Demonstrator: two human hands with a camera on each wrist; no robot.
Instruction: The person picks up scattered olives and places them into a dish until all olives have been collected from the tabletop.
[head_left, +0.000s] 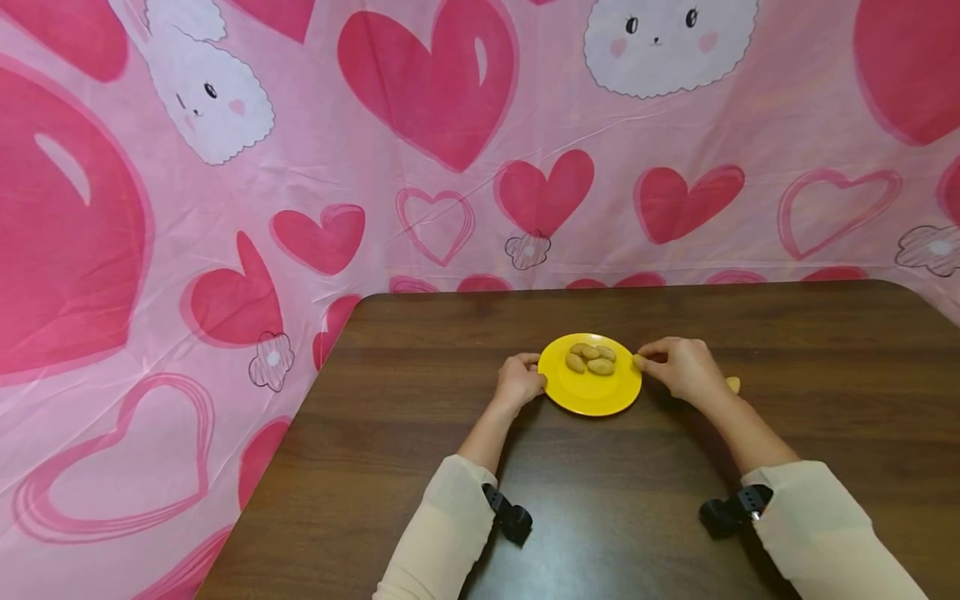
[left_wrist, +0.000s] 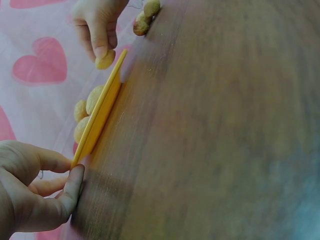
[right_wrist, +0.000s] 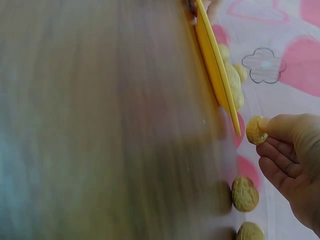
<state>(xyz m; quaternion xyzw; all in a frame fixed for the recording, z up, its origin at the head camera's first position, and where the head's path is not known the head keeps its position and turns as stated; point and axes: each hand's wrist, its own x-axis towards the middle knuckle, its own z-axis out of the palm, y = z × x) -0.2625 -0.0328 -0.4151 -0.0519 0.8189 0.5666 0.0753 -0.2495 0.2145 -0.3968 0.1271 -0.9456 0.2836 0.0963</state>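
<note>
A yellow plate lies on the table, bearing several tan peanuts in their shells. My left hand pinches the plate's left rim; in the left wrist view, thumb and fingers lie on either side of that edge. At the plate's right rim, my right hand holds one peanut between thumb and fingertips. The right wrist view puts this peanut just off the rim, a little above it. More peanuts lie on the table beyond the right hand, mostly hidden by it in the head view.
The brown wooden table ends at a back edge against a pink cloth printed with hearts. Each forearm carries a black wrist camera over a light sleeve.
</note>
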